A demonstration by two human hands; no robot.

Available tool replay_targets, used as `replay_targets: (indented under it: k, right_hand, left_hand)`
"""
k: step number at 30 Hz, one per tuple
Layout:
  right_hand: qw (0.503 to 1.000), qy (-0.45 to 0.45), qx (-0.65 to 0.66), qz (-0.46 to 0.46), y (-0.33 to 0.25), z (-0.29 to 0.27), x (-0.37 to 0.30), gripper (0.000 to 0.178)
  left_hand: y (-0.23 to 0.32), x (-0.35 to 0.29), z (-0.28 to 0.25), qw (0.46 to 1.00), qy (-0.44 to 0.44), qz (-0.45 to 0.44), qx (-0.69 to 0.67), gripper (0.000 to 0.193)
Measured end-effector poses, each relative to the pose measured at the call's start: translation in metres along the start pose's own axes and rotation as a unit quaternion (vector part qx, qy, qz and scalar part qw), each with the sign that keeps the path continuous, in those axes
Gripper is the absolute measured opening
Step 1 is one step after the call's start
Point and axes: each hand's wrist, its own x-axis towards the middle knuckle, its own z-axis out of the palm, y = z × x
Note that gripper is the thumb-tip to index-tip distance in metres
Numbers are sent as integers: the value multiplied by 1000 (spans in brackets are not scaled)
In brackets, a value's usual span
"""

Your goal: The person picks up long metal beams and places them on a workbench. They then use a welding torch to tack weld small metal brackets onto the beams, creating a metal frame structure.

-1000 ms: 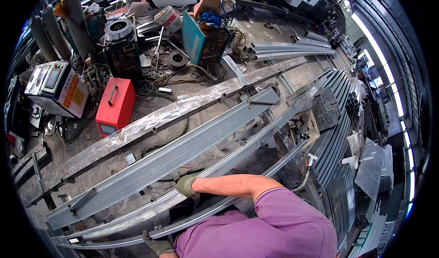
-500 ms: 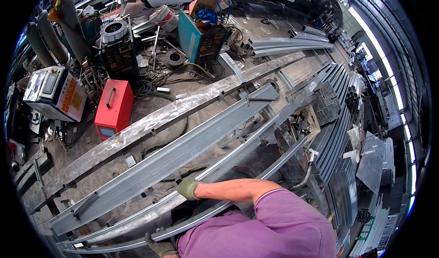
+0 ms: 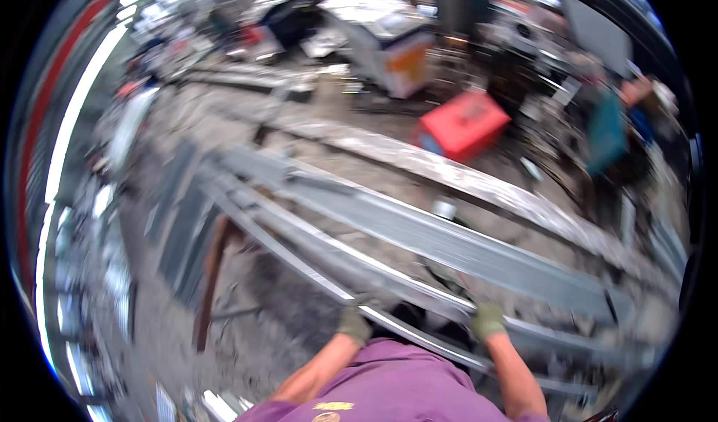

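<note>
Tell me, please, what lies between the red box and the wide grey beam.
In the head view, a long mottled beam and a small pale block lie there.

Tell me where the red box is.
In the head view, the red box is upper right of centre, between the white cabinet and the teal panel.

No lettering is legible in this workshop view, smeared by blur. Small yellow print (image 3: 333,405) stands on the front of a worker's purple shirt (image 3: 404,377), just above a rounded emblem (image 3: 327,417) cut off by the picture's lower edge; its characters are too soft to make out. On a pale, box-shaped machine (image 3: 374,12) in the background, an orange label (image 3: 409,69) shows only as a patch of colour, its details lost.
</note>
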Motion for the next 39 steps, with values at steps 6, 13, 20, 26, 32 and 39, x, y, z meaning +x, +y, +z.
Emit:
replay_targets:
  k: [6, 13, 20, 26, 32, 39]
  right_hand:
    - [995, 3, -70, 71, 57, 12, -33, 50]
    - [992, 111, -57, -12, 36, -20, -88, 53]
    - [989, -126, -55, -55, -20, -53, -104, 52]
    - [996, -38, -79, -30, 14, -41, -87, 43]
    - [985, -164, 24, -47, 50, -46, -61, 65]
    - [970, -206, 123, -48, 32, -32, -84, 88]
  left_hand:
    - [-29, -5, 12, 996, 86, -39, 3, 13]
    - [-54, -3, 11, 999, 15, -36, -15, 14]
    - [-43, -45, 67, 996, 92, -10, 9, 37]
    - [-34, -67, 66, 992, 80, -56, 77, 63]
    - [-43, -47, 12, 984, 87, -4, 154, 69]
    - [-6, -84, 42, 917, 136, -11, 374, 60]
